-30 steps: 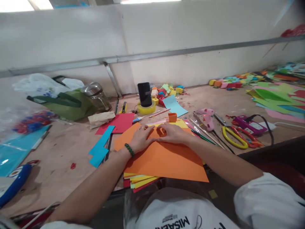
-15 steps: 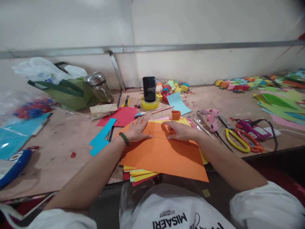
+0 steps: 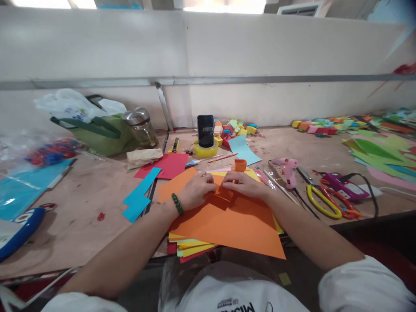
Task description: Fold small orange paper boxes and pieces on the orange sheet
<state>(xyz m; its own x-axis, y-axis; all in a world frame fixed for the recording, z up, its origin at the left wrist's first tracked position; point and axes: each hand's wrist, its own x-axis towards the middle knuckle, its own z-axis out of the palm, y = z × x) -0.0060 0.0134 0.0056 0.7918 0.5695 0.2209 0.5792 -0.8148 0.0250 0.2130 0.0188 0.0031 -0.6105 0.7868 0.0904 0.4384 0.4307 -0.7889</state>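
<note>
My left hand (image 3: 197, 190), with a ring and a green bead bracelet at its wrist, has its fingers curled on a small piece of orange paper (image 3: 224, 195). On that same piece my right hand (image 3: 243, 183) is pinched from the other side, so the paper stands partly raised between them. Fingers cover some of its folds. Under both hands lies a large orange sheet (image 3: 227, 229) on a stack of coloured paper (image 3: 191, 249) at the table's near edge. Just beyond my right hand sits a small folded orange paper box (image 3: 240, 165).
A phone (image 3: 206, 130) leans upright at a yellow tape roll (image 3: 206, 149), near several small paper boxes (image 3: 242, 130). To the right lie a pink glue gun (image 3: 287, 169), yellow-handled scissors (image 3: 321, 201) and a purple power strip (image 3: 349, 187). Blue strips (image 3: 143, 190) lie left.
My hands have gone from lying spread on the orange paper to gripping a small piece and lifting it partly. The camera view has tilted up slightly.
</note>
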